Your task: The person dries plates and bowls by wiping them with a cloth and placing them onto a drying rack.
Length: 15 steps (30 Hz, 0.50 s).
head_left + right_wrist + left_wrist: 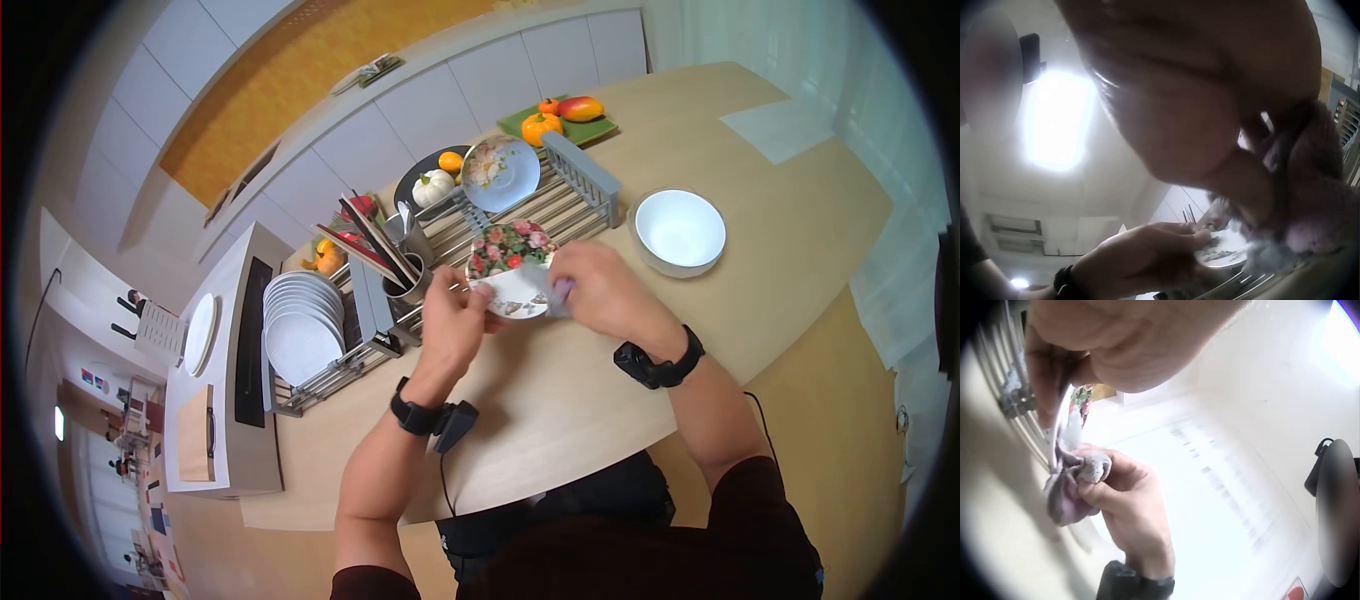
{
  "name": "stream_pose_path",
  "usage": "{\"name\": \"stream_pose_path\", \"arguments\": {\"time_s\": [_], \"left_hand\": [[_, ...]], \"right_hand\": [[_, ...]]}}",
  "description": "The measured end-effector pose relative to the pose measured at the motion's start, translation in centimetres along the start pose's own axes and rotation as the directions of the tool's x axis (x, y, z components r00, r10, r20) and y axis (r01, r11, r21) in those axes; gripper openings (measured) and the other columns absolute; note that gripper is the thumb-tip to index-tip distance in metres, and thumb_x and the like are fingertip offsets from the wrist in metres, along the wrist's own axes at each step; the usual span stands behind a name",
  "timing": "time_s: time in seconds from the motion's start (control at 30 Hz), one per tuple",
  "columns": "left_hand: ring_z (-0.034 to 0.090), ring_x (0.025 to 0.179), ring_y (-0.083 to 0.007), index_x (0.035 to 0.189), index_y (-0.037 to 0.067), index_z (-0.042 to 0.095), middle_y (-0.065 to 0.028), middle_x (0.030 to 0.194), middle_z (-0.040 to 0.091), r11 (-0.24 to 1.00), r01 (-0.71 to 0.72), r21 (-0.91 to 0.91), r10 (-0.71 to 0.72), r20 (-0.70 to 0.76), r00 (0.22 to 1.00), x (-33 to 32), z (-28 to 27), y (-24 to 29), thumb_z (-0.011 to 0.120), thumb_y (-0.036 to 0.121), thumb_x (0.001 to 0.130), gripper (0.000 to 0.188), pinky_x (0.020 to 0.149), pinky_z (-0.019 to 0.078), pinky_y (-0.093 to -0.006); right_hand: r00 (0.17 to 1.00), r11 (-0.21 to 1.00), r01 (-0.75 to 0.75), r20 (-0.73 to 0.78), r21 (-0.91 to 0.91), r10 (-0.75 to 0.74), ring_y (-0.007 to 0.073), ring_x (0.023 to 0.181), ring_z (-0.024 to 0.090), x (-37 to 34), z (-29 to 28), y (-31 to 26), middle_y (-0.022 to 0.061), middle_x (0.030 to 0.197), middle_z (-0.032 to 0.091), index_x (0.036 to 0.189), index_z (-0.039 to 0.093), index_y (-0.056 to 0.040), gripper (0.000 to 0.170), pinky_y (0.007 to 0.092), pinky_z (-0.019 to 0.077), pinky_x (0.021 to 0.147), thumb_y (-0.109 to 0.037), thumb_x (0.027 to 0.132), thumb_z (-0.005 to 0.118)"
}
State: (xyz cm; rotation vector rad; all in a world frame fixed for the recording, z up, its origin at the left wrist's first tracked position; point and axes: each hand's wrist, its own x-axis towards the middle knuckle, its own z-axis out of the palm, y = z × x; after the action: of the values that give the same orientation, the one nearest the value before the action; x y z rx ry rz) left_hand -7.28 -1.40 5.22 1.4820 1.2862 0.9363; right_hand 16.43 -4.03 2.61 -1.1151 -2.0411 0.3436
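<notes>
My left hand (455, 322) grips the left edge of a white dish (515, 295) with grey butterfly prints, thumb on its near side. A red-and-pink rose pattern (510, 245) shows directly above the white part. At the dish's right side, my right hand (607, 288) pinches a bunched purple-grey cloth (1069, 497). Seen from the left wrist, the cloth folds over the dish's thin edge. The right wrist view has the cloth large and dark in front, covering part of the dish. Both hands are raised over the table, just in front of the dish rack (570, 205).
White plates (305, 345) stand stacked in the rack's left end, beside a metal holder (408, 288) with utensils. A floral plate (500, 175) leans at the back. White bowls (680, 232) sit to the right. Behind are a white pumpkin (433, 188) and a green tray (600, 130) with produce.
</notes>
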Motion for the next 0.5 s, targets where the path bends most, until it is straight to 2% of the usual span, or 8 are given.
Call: {"name": "stream_pose_path", "arguments": {"time_s": [0.07, 0.13, 0.2, 0.27, 0.33, 0.37, 0.47, 0.5], "left_hand": [[0.076, 0.067, -0.0259, 0.113, -0.001, 0.045, -0.0213, 0.088, 0.074, 1.0, 0.015, 0.014, -0.016, 0.007, 1.0, -0.6, -1.3, 0.7, 0.062, 0.006, 0.105, 0.02, 0.054, 0.06, -0.0313], [0.076, 0.067, -0.0246, 0.113, 0.0, 0.047, -0.0209, 0.086, 0.075, 0.997, 0.072, -0.035, -0.066, 0.146, 0.987, -1.0, -2.4, 0.6, 0.063, 0.005, 0.105, 0.018, 0.054, 0.0594, -0.0317], [0.076, 0.068, -0.0238, 0.114, 0.001, 0.048, -0.0206, 0.086, 0.076, 0.996, 0.078, -0.038, -0.067, 0.223, 0.973, -1.6, -2.5, 0.4, 0.064, 0.005, 0.105, 0.019, 0.055, 0.0592, -0.0311], [0.076, 0.068, -0.0234, 0.115, 0.0, 0.049, -0.0199, 0.086, 0.076, 0.983, 0.104, -0.154, -0.036, 0.39, 0.92, -1.8, -1.8, -0.4, 0.065, 0.007, 0.106, 0.02, 0.056, 0.0594, -0.0304], [0.076, 0.068, -0.0225, 0.117, 0.0, 0.049, -0.0189, 0.086, 0.076, 0.984, 0.082, -0.161, -0.008, 0.414, 0.91, -1.6, -1.0, -0.2, 0.065, 0.008, 0.106, 0.021, 0.057, 0.0595, -0.0303], [0.075, 0.068, -0.0221, 0.117, 0.0, 0.049, -0.0182, 0.085, 0.076, 0.984, 0.039, -0.175, 0.03, 0.376, 0.926, -1.3, -0.6, 0.2, 0.065, 0.007, 0.106, 0.021, 0.057, 0.0591, -0.0303], [0.075, 0.068, -0.0185, 0.116, -0.003, 0.051, -0.0166, 0.084, 0.075, 0.989, -0.077, -0.129, 0.109, 0.259, 0.96, 0.6, -0.6, 2.7, 0.064, 0.003, 0.104, 0.019, 0.055, 0.0586, -0.0301], [0.074, 0.069, -0.0181, 0.116, -0.002, 0.051, -0.0156, 0.083, 0.075, 0.982, -0.183, -0.054, 0.191, 0.189, 0.963, 2.1, -0.9, 3.4, 0.064, 0.004, 0.105, 0.019, 0.055, 0.0583, -0.0302]], "right_hand": [[0.919, 0.994, -0.107, -0.38, 0.002, 0.1, 0.04, 0.093, 0.069, 0.4, -0.2, -0.1, 0.0177, 0.096, 0.072, 0.095, 0.075, -0.001, 0.022, 0.0436, 0.0574, 0.085, 0.006, 0.076, 0.067], [0.884, 0.987, -0.163, -0.444, 0.007, 0.149, 0.0333, 0.09, 0.072, 0.7, -0.6, -0.2, 0.0162, 0.099, 0.075, 0.098, 0.075, 0.0011, 0.023, 0.0406, 0.0585, 0.082, 0.009, 0.08, 0.063], [0.821, 0.573, -0.386, -0.015, 0.723, 0.571, 0.0227, 0.088, 0.075, 1.0, -1.3, -0.5, 0.013, 0.103, 0.077, 0.1, 0.074, 0.0047, 0.022, 0.0368, 0.0598, 0.081, 0.013, 0.085, 0.061], [0.894, 0.436, -0.231, 0.012, 0.87, 0.448, 0.019, 0.084, 0.076, 0.8, 0.7, 1.4, 0.011, 0.1, 0.077, 0.105, 0.075, 0.0021, 0.016, 0.0374, 0.0621, 0.072, 0.002, 0.096, 0.061], [0.835, -0.167, -0.372, 0.408, 0.913, 0.37, 0.0217, 0.092, 0.078, 1.0, 0.9, 0.3, 0.0135, 0.106, 0.078, 0.114, 0.074, 0.0008, 0.026, 0.037, 0.065, 0.08, -0.016, 0.104, 0.057], [0.837, -0.138, -0.36, 0.385, 0.923, 0.389, 0.0224, 0.099, 0.078, 0.8, 1.5, -0.5, 0.0151, 0.118, 0.077, 0.125, 0.07, -0.0001, 0.04, 0.0376, 0.0661, 0.086, -0.031, 0.108, 0.052], [0.889, -0.236, -0.206, 0.282, 0.95, 0.36, 0.0209, 0.102, 0.077, 1.0, 0.8, -2.2, 0.0151, 0.126, 0.074, 0.13, 0.067, -0.0001, 0.039, 0.0377, 0.0659, 0.086, -0.03, 0.109, 0.054], [0.868, -0.12, -0.24, 0.269, 0.963, 0.418, 0.0204, 0.105, 0.076, 1.2, 2.1, 0.3, 0.0157, 0.133, 0.071, 0.134, 0.064, 0.0014, 0.037, 0.0366, 0.0659, 0.084, -0.023, 0.107, 0.059]]}}
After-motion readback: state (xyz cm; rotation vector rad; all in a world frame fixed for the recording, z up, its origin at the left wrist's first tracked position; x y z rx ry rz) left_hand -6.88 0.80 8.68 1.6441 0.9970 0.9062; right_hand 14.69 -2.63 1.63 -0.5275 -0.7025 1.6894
